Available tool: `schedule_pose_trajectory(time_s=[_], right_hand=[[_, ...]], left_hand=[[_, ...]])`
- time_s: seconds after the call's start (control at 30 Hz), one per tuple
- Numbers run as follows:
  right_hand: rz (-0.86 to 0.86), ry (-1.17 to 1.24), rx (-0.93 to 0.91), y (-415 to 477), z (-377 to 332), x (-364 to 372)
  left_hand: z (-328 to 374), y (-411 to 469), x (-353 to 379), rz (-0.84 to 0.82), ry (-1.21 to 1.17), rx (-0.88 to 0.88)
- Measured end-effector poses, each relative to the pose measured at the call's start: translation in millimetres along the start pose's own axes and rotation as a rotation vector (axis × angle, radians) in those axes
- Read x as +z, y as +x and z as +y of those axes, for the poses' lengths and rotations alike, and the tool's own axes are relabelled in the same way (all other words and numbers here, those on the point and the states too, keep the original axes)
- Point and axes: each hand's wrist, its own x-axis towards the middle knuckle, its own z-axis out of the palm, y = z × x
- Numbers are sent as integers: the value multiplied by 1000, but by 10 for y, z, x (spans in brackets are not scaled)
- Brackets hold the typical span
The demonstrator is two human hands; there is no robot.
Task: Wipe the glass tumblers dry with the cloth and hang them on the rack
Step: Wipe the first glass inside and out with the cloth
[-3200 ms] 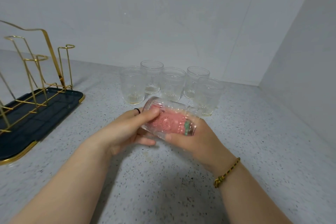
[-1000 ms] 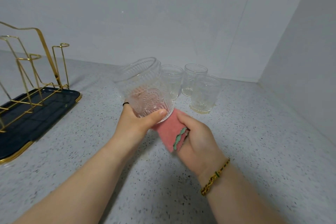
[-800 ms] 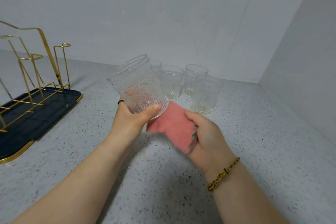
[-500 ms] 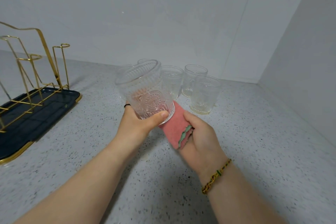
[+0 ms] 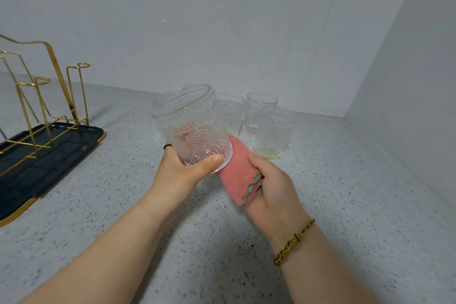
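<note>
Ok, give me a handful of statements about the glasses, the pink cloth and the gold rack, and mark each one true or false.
1. The left hand holds a clear ribbed glass tumbler off the speckled grey countertop. True.
2. The pink cloth with green trim is stuffed inside that tumbler. False: it is pressed against the outside, near the base, by the right hand.
3. One tumbler already hangs on the gold wire rack. False: its pegs are bare.
4. The rack stands on a dark tray with a gold rim, to the left of the hands. True.
5. The other tumblers lie on their sides. False: they stand upright, clustered near the back wall.
</note>
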Motion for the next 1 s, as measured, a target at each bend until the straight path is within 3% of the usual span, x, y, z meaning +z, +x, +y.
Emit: schedule_pose_trajectory(time_s=[0.2,0.43,0.57,0.67,0.77,0.9,1.0], right_hand=[[-39,-203,141,-7,78,16],[116,0,14,38,-93,-74],[300,-29,-254,-2,-169,-65],[340,-338,-568,-97,-263,-73],[186,-637,-781,-192,-238,-11],[0,-957,-828,-157,-126,-18],[-132,-975,-774,-148,-167,-75]], left_hand=[[34,8,-26,40,-58,-12],[28,-7,-27,-26,41,-6],[55,-61,-22,-60,154,2],[74,-79,-24,-105,263,36],[83,-91,-2,-129,333,61],[57,-63,-17,-146,345,90],[42,-25,-79,-138,342,80]])
